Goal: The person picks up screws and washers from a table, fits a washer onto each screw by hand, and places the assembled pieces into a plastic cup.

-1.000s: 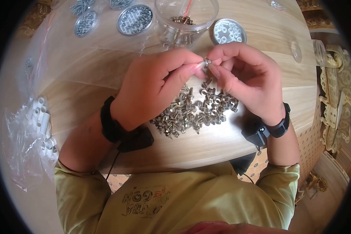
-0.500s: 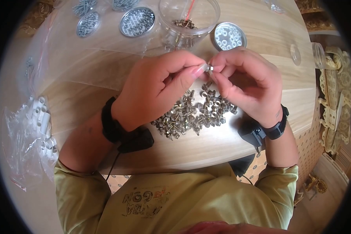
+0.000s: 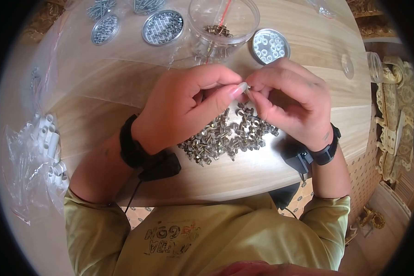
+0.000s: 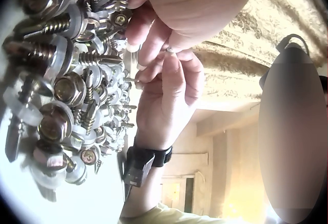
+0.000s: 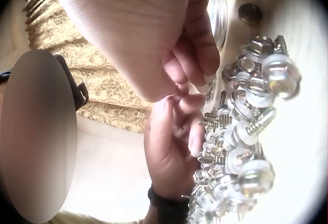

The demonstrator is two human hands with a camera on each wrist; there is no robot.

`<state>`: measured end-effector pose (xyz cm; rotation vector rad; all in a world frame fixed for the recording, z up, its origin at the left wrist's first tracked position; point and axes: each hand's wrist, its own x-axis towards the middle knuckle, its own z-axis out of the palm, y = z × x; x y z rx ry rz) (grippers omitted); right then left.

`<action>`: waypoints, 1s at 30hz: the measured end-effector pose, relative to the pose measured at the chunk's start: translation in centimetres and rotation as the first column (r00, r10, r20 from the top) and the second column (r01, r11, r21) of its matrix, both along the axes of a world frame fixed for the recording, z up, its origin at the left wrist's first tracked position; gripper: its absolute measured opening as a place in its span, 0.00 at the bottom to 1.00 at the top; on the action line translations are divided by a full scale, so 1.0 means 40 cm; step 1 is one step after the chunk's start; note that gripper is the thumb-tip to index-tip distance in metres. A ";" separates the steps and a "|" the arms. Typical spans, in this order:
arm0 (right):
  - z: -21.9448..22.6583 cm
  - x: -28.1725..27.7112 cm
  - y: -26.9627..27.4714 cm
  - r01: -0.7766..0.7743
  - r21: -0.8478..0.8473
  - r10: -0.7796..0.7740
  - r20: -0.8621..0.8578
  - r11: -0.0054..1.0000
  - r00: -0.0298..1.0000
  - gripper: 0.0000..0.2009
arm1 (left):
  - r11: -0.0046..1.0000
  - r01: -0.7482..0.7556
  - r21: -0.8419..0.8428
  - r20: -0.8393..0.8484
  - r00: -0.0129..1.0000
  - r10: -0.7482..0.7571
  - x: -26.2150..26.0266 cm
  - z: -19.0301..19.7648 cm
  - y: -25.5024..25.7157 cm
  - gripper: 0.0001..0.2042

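"Where's the piece (image 3: 248, 87)?"

"At the fingertips of the left hand (image 3: 184, 103) and right hand (image 3: 299, 99), by the far side of the screws (image 3: 223, 138). It's mostly hidden."

"Gripped?"

"Both pinch it, thumb against forefinger."

"How will it handle?"

"Light and stiff, I'd guess, hardly fragile, but small enough to slip. Best taken by its outer edges, fingertips only."

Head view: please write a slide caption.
Left hand and right hand pinch a small part near piled screws; a jar stands beyond.
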<state>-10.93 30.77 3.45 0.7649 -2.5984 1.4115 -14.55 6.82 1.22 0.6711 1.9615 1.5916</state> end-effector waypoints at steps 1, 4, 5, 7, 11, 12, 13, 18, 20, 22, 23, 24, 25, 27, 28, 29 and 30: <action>0.001 0.000 0.000 -0.005 0.005 0.005 0.006 1.000 1.000 0.09 | 1.000 0.013 0.002 0.009 1.000 -0.013 -0.001 -0.002 -0.004 0.09; -0.004 0.006 -0.006 0.009 0.000 -0.009 0.008 1.000 1.000 0.09 | 1.000 0.016 0.007 0.034 0.999 -0.016 -0.001 0.001 -0.004 0.09; -0.004 0.007 -0.007 0.009 0.003 -0.009 0.005 1.000 1.000 0.09 | 1.000 0.006 0.011 0.052 0.999 -0.007 0.000 0.004 -0.003 0.09; -0.002 0.010 -0.008 0.010 0.006 -0.010 -0.002 1.000 1.000 0.09 | 1.000 0.011 0.010 0.062 0.998 -0.012 -0.002 0.007 -0.003 0.09; 0.008 0.011 -0.008 -0.017 0.032 0.019 -0.050 0.999 0.999 0.09 | 0.997 0.042 0.064 0.103 0.993 -0.048 -0.006 -0.008 -0.007 0.07; 0.010 0.011 -0.007 -0.036 0.030 0.038 -0.054 0.999 0.998 0.09 | 0.997 0.041 0.065 0.102 0.994 -0.047 -0.006 -0.002 -0.008 0.07; 0.012 0.012 -0.007 -0.055 0.027 0.056 -0.057 0.998 0.997 0.10 | 0.997 0.061 0.054 0.055 0.996 -0.064 -0.007 0.007 -0.008 0.07; 0.001 0.016 -0.011 -0.023 0.024 0.025 -0.057 0.999 0.998 0.09 | 0.995 0.064 0.080 0.023 0.998 -0.066 0.000 0.004 -0.003 0.08; -0.005 0.015 -0.015 -0.007 0.023 0.009 -0.083 1.000 0.997 0.09 | 0.998 0.044 0.046 -0.042 0.998 -0.042 0.002 0.017 0.001 0.07; -0.008 0.013 -0.023 0.066 -0.001 -0.066 -0.133 0.998 0.989 0.09 | 0.997 0.073 0.035 -0.040 0.997 -0.071 -0.001 0.005 0.000 0.07; -0.010 0.015 -0.025 0.066 0.000 -0.065 -0.135 0.998 0.989 0.09 | 0.994 0.103 0.023 -0.034 0.994 -0.102 -0.002 0.002 -0.001 0.06; -0.011 0.017 -0.027 0.073 0.009 -0.071 -0.119 0.997 0.990 0.09 | 0.995 0.102 0.024 -0.036 0.994 -0.101 -0.003 0.006 0.000 0.06; -0.012 0.018 -0.028 0.081 0.018 -0.078 -0.101 0.997 0.992 0.09 | 0.994 0.108 -0.019 -0.067 0.992 -0.109 -0.004 0.013 0.001 0.06; -0.012 0.018 -0.028 0.065 0.041 -0.060 -0.115 0.997 0.992 0.09 | 0.992 0.113 -0.063 -0.098 0.988 -0.119 -0.003 0.015 0.003 0.05; -0.012 0.018 -0.029 0.050 0.063 -0.042 -0.126 0.997 0.991 0.10 | 0.994 0.100 -0.041 -0.094 0.990 -0.103 0.000 0.010 0.005 0.05; -0.012 0.016 -0.028 0.050 0.063 -0.041 -0.127 0.997 0.991 0.10 | 0.996 0.086 -0.019 -0.091 0.992 -0.087 0.002 0.005 0.007 0.04; -0.013 0.013 -0.026 0.029 0.081 -0.016 -0.161 0.996 0.987 0.10 | 0.996 0.085 -0.019 -0.092 0.992 -0.087 0.005 0.000 0.010 0.04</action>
